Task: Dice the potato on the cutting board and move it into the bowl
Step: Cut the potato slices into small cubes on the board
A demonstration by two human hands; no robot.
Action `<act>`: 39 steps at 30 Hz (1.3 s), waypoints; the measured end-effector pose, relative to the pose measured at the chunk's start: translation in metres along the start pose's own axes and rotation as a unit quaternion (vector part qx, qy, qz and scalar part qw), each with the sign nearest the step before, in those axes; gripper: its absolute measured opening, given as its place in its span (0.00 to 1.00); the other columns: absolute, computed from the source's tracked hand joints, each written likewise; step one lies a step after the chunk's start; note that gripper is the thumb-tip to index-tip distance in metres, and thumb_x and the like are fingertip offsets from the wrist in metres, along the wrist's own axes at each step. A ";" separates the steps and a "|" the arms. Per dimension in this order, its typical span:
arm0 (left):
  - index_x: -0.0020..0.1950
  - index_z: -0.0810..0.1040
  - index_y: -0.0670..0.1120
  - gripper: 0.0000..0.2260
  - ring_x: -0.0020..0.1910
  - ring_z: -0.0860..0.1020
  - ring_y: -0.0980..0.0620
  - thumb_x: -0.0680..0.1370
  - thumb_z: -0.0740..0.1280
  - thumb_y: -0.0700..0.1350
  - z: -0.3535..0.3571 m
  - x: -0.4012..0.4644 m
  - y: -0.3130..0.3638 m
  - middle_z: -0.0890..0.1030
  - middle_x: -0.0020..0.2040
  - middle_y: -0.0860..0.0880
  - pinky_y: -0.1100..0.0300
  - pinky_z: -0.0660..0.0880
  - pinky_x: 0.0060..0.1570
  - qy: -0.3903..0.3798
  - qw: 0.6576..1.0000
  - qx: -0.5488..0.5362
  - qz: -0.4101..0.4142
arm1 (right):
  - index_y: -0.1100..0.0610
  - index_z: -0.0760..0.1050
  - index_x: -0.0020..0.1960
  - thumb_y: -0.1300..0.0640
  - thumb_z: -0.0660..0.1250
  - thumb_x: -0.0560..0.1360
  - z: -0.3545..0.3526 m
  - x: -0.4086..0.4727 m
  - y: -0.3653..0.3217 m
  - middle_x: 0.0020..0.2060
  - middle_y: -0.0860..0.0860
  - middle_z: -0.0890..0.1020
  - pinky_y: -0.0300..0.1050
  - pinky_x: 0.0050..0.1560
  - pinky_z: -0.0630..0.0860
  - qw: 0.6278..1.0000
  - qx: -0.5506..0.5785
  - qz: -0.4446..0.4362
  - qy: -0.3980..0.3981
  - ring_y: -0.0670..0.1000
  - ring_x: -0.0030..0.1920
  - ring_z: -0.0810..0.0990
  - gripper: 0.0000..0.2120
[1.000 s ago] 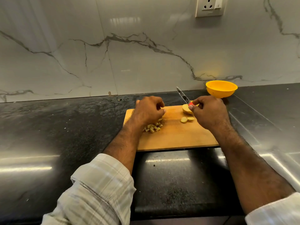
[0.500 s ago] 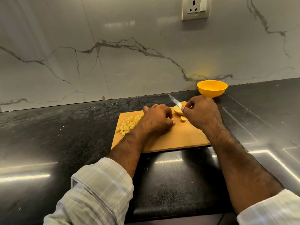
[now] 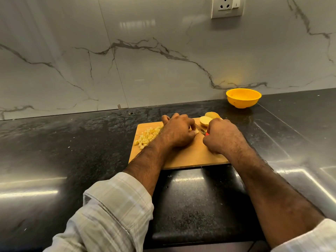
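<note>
Counted: one wooden cutting board [image 3: 190, 157], one yellow bowl [image 3: 243, 97], one knife [image 3: 200, 130], two hands, two larger potato pieces [image 3: 207, 119] at the board's far right corner, one heap of diced potato [image 3: 148, 136] on the board's far left part, too many cubes to number. Left hand [image 3: 177, 132] curled knuckles-up at mid-board, fingertips pinching a small pale potato bit [image 3: 196, 132] against the blade. Right hand [image 3: 221, 137] closed around the knife's red handle, blade pointing left toward the left hand. Bowl upright on the counter beyond the board's right corner, well apart from it, close to the wall. Surface: dark polished stone countertop [image 3: 72, 151], glossy with light streaks, scattered pale crumbs. Behind: white veined marble-look backsplash [image 3: 145, 60] with one wall socket [image 3: 227, 6] at top right. Board's near edge sits back from the counter's front edge; open counter to left and right of the board.
</note>
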State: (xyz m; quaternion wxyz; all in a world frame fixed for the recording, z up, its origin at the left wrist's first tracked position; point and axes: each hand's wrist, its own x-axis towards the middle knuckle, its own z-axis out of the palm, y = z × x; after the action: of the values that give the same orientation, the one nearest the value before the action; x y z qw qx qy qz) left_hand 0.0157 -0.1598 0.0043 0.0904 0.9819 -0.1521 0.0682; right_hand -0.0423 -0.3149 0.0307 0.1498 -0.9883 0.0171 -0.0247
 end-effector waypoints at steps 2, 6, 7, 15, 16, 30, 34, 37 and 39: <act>0.56 0.79 0.57 0.09 0.67 0.70 0.48 0.81 0.65 0.59 -0.002 0.002 0.003 0.78 0.60 0.53 0.36 0.58 0.69 -0.008 1.000 0.028 -0.009 | 0.55 0.77 0.66 0.51 0.72 0.78 0.002 0.001 -0.001 0.55 0.53 0.79 0.49 0.53 0.82 1.000 -0.002 -0.011 -0.014 0.53 0.55 0.79 0.19; 0.58 0.78 0.52 0.15 0.70 0.69 0.45 0.80 0.62 0.61 -0.007 0.004 0.002 0.79 0.63 0.50 0.27 0.51 0.73 -0.027 0.994 0.097 -0.045 | 0.55 0.78 0.66 0.50 0.72 0.78 0.007 0.004 -0.005 0.58 0.54 0.81 0.47 0.54 0.81 0.999 0.000 -0.030 -0.024 0.53 0.56 0.79 0.19; 0.58 0.79 0.52 0.16 0.70 0.69 0.44 0.80 0.63 0.62 -0.008 0.004 0.000 0.79 0.63 0.50 0.27 0.50 0.73 -0.026 0.993 0.100 -0.053 | 0.55 0.78 0.66 0.50 0.73 0.78 0.008 0.004 -0.005 0.58 0.54 0.81 0.47 0.54 0.82 0.999 0.004 -0.029 -0.025 0.53 0.55 0.79 0.19; 0.60 0.83 0.59 0.10 0.72 0.68 0.49 0.80 0.71 0.59 -0.013 -0.003 -0.026 0.80 0.56 0.58 0.34 0.53 0.73 -0.020 0.997 -0.031 -0.064 | 0.54 0.77 0.69 0.51 0.73 0.78 0.008 0.005 -0.004 0.58 0.54 0.82 0.49 0.56 0.84 0.998 0.010 -0.014 -0.054 0.54 0.56 0.81 0.21; 0.59 0.84 0.59 0.10 0.72 0.68 0.50 0.80 0.71 0.59 -0.013 -0.003 -0.025 0.79 0.54 0.59 0.35 0.54 0.73 -0.021 0.997 -0.035 -0.063 | 0.54 0.77 0.69 0.51 0.72 0.79 0.008 0.005 -0.005 0.58 0.53 0.82 0.49 0.56 0.84 0.998 0.010 -0.019 -0.058 0.53 0.56 0.81 0.20; 0.52 0.84 0.58 0.05 0.60 0.75 0.55 0.79 0.73 0.57 -0.011 -0.003 -0.035 0.81 0.48 0.60 0.37 0.57 0.71 -0.005 0.996 -0.060 -0.062 | 0.51 0.76 0.73 0.53 0.70 0.79 0.004 -0.005 -0.012 0.66 0.53 0.81 0.50 0.57 0.82 0.997 0.018 -0.074 -0.026 0.54 0.61 0.80 0.22; 0.54 0.86 0.61 0.06 0.64 0.73 0.55 0.79 0.73 0.58 -0.012 -0.003 -0.034 0.82 0.54 0.61 0.38 0.56 0.71 -0.015 0.996 -0.059 -0.070 | 0.51 0.76 0.73 0.52 0.71 0.79 0.005 -0.006 -0.013 0.63 0.52 0.81 0.48 0.54 0.82 0.997 0.005 -0.068 -0.044 0.53 0.58 0.80 0.23; 0.54 0.86 0.61 0.07 0.67 0.72 0.54 0.79 0.73 0.60 -0.013 -0.002 -0.035 0.82 0.57 0.61 0.37 0.55 0.72 -0.021 0.996 -0.047 -0.073 | 0.50 0.77 0.72 0.53 0.71 0.78 0.005 -0.005 -0.015 0.63 0.52 0.81 0.49 0.55 0.83 0.997 0.009 -0.068 -0.035 0.53 0.58 0.80 0.23; 0.54 0.86 0.61 0.07 0.68 0.72 0.53 0.79 0.72 0.60 -0.013 -0.001 -0.035 0.82 0.58 0.61 0.36 0.55 0.72 -0.022 0.996 -0.042 -0.074 | 0.50 0.77 0.72 0.53 0.71 0.78 0.007 -0.004 -0.015 0.63 0.53 0.81 0.49 0.55 0.83 0.997 0.007 -0.069 -0.036 0.53 0.58 0.80 0.23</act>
State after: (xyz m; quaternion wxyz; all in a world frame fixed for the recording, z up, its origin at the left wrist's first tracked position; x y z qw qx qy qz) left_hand 0.0238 -0.1240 0.0113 0.1325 0.9870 -0.0841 0.0334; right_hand -0.0455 -0.2984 0.0285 0.1555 -0.9862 -0.0568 0.0008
